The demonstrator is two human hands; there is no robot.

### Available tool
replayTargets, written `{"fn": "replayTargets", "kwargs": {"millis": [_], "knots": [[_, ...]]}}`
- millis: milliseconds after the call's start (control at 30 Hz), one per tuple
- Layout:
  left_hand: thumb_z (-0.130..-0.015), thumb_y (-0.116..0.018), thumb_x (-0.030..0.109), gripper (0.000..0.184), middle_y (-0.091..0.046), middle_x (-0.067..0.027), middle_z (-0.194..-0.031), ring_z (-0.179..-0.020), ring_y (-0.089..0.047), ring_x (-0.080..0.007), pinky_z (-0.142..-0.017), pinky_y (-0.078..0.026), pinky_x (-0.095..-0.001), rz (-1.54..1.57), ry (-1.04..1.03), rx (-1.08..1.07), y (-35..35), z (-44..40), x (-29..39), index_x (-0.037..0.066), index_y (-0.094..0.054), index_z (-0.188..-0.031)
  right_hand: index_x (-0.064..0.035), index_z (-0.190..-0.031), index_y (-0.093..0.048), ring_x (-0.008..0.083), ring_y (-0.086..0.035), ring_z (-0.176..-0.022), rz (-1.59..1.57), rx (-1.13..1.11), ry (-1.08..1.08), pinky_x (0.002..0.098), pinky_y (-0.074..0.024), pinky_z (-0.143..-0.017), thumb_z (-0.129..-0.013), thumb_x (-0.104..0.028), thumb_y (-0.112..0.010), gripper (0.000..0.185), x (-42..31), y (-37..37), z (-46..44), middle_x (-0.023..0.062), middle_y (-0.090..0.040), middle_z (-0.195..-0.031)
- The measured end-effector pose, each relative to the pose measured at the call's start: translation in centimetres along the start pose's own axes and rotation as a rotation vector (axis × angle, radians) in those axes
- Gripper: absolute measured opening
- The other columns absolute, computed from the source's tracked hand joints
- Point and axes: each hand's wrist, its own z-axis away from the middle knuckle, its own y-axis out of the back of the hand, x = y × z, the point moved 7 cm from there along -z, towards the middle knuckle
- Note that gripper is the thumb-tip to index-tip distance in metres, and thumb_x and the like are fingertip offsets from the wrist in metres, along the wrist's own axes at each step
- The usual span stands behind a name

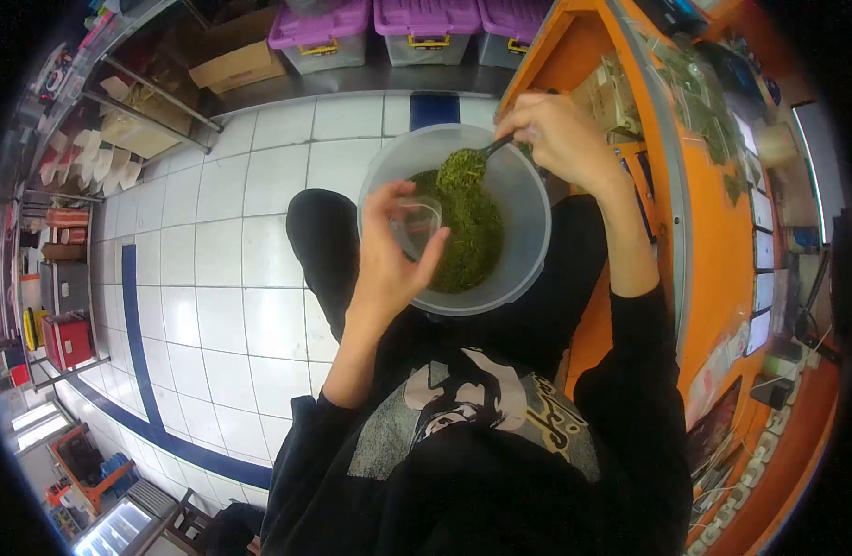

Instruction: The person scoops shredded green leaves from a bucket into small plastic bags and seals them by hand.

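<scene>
A round translucent tub [530, 218] sits between my legs, with chopped green herb [477, 246] in its bottom. My left hand [393, 246] holds a small clear cup [416, 225] between thumb and fingers over the tub's left side. The cup looks see-through, and its contents are hard to make out. In my right hand [555, 139] is the dark handle of a spoon [498, 145]. The spoon's bowl is hidden under a heap of the green herb [462, 170], above the tub and to the upper right of the cup.
Clear bins with purple lids [426, 18] and a cardboard box [236, 60] stand on a low shelf ahead. An orange counter [662, 185] runs along my right side. Metal racks and a red box [67, 340] are at the left, beyond the white tiled floor [217, 320].
</scene>
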Motion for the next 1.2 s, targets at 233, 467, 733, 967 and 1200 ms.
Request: {"fn": "replayTargets", "kwargs": {"millis": [233, 467, 733, 967, 1200], "knots": [[-0.074, -0.077, 0.003, 0.077, -0.037, -0.0186, -0.134, -0.096, -0.057, -0.0264, -0.084, -0.05, -0.0361, -0.187, -0.206, 0.054, -2.6, -0.8, -0.5, -0.005, -0.024, -0.129, -0.0081, -0.075, -0.068, 0.0219, -0.059, -0.088, 0.616, 0.312, 0.278, 0.0302, -0.0544, -0.061, -0.07, -0.011, -0.064, 0.007, -8.7, -0.9, 2.2, 0.0042, -0.058, -0.084], [-0.073, -0.075, -0.005, 0.076, -0.039, -0.0193, -0.129, -0.096, -0.058, -0.0246, -0.084, -0.052, -0.0351, -0.143, -0.253, 0.121, -2.1, -0.7, -1.2, -0.001, -0.022, -0.127, -0.0095, -0.084, -0.07, 0.0205, -0.059, -0.092, 0.51, 0.512, 0.138, 0.0291, -0.0552, -0.062, -0.069, -0.006, -0.063, 0.017, -8.4, 1.6, 5.9, 0.0035, -0.06, -0.095], [-0.071, -0.074, -0.012, 0.071, -0.045, -0.0205, -0.122, -0.091, -0.061, -0.0236, -0.08, -0.054, -0.0331, -0.022, -0.395, 0.08, -2.7, 0.0, -0.8, 0.004, -0.029, -0.123, -0.015, -0.1, -0.069, 0.0267, -0.062, -0.085, -0.096, 0.234, 0.112, 0.0385, -0.0516, -0.07, -0.077, -0.005, -0.066, 0.025, -7.4, -5.0, 6.7, 0.0052, -0.061, -0.097], [-0.075, -0.074, -0.009, 0.054, -0.06, -0.01, -0.09, -0.081, -0.062, -0.0135, -0.074, -0.055, -0.0279, 0.185, 0.223, -0.029, -2.4, 0.7, -4.4, 0.001, -0.04, -0.114, -0.0017, -0.088, -0.061, 0.0298, -0.062, -0.073, -0.521, 0.011, 0.03, 0.0355, -0.0471, -0.066, -0.076, -0.007, -0.072, 0.017, -2.0, -9.2, 6.2, 0.0118, -0.064, -0.085], [-0.077, -0.072, -0.01, 0.054, -0.061, -0.0087, -0.087, -0.08, -0.062, -0.0128, -0.072, -0.054, -0.0265, 0.325, 0.199, -0.076, -1.9, -0.1, -4.0, 0.002, -0.04, -0.119, -0.0018, -0.097, -0.062, 0.0288, -0.064, -0.076, -0.619, 0.249, -0.007, 0.0341, -0.048, -0.07, -0.075, -0.007, -0.074, 0.025, -1.2, -11.4, 5.9, 0.0129, -0.066, -0.086]]}}
